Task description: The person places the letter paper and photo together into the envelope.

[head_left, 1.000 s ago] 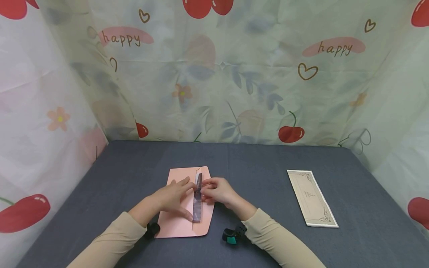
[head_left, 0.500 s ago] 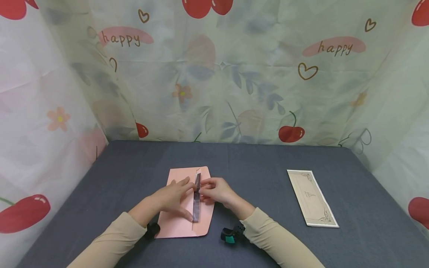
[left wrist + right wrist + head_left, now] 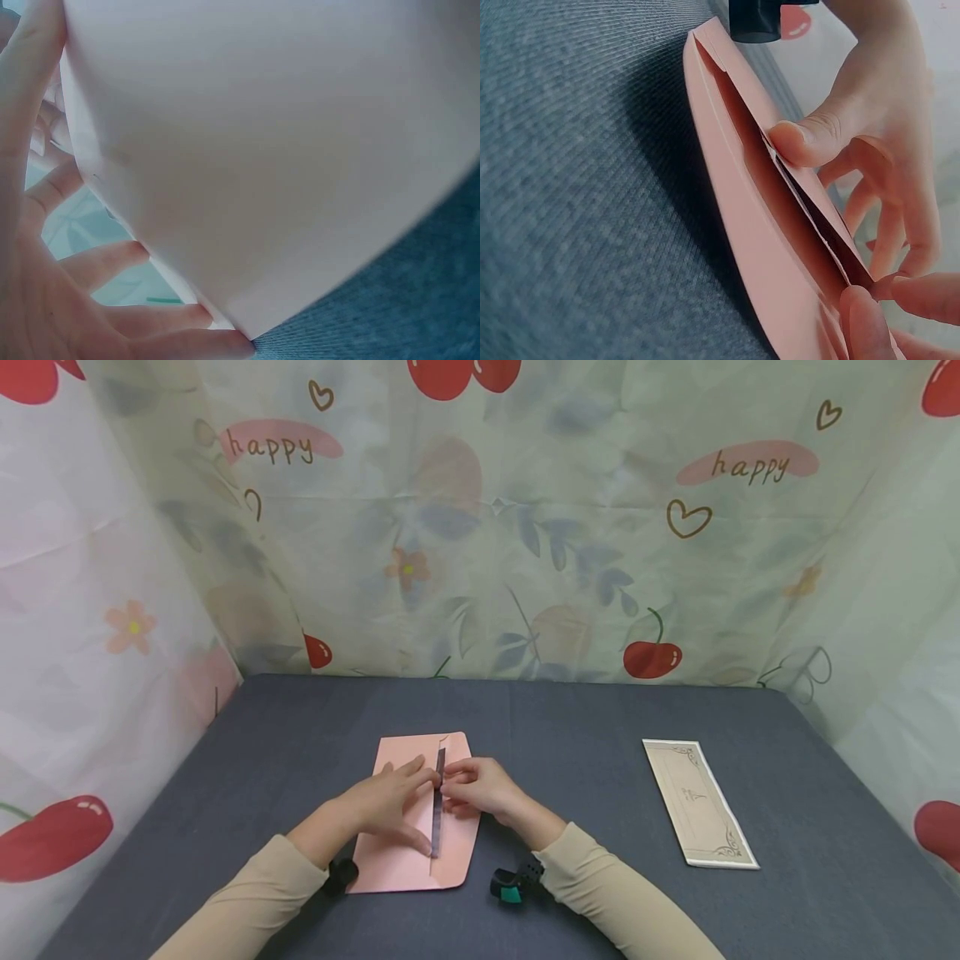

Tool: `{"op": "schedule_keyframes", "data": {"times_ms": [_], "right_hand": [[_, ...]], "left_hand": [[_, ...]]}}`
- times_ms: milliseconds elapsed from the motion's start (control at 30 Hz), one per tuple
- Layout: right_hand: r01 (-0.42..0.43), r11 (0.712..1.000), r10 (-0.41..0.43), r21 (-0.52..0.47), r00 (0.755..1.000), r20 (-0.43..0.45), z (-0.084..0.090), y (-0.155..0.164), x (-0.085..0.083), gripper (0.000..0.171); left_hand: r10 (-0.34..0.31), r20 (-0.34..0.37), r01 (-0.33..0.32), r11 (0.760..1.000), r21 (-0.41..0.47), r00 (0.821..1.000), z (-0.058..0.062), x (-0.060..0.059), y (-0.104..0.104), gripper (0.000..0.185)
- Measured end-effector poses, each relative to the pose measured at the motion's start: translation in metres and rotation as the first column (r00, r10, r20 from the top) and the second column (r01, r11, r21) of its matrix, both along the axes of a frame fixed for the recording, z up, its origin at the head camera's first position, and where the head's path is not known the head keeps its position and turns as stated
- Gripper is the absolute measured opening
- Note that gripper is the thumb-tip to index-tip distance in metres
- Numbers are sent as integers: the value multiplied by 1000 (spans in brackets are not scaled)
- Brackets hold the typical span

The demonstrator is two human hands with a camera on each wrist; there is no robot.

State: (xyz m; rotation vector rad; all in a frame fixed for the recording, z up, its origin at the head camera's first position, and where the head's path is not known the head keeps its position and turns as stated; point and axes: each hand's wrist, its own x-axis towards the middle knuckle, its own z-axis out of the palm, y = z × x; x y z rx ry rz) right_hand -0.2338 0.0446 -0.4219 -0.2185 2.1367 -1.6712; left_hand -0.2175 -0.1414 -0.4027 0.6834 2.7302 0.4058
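Note:
A pink envelope lies on the table with its long opening facing right and its flap spread out. A thin strip of a dark-faced card shows along that opening; the remainder is hidden inside. My left hand lies spread across the envelope, its thumb and fingertips hooked at the edge of the opening. With thumb and fingertips, my right hand pinches the card's outer edge over the flap. In the right wrist view the envelope's mouth gapes, and the left thumb presses its upper edge.
A cream booklet or card with ornate corners lies to the right on the dark grey tablecloth. Black wrist-worn devices sit near both sleeves. A printed curtain encloses the table's back and sides.
The right hand has shifted slightly left, and the visible strip of the dark card has narrowed as it slides into the envelope. The left hand has stayed in place.

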Motion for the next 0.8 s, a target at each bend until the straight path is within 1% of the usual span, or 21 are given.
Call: {"op": "schedule_keyframes", "data": {"times_ms": [400, 800], "right_hand": [[-1, 1000, 1, 7, 1000, 13, -4, -2, -2, 40], [-2, 1000, 1, 15, 999, 32, -2, -4, -2, 41]], "left_hand": [[-22, -13, 22, 1000, 8, 1000, -1, 0, -1, 85], [-20, -13, 20, 1000, 7, 1000, 0, 0, -1, 89]]}}
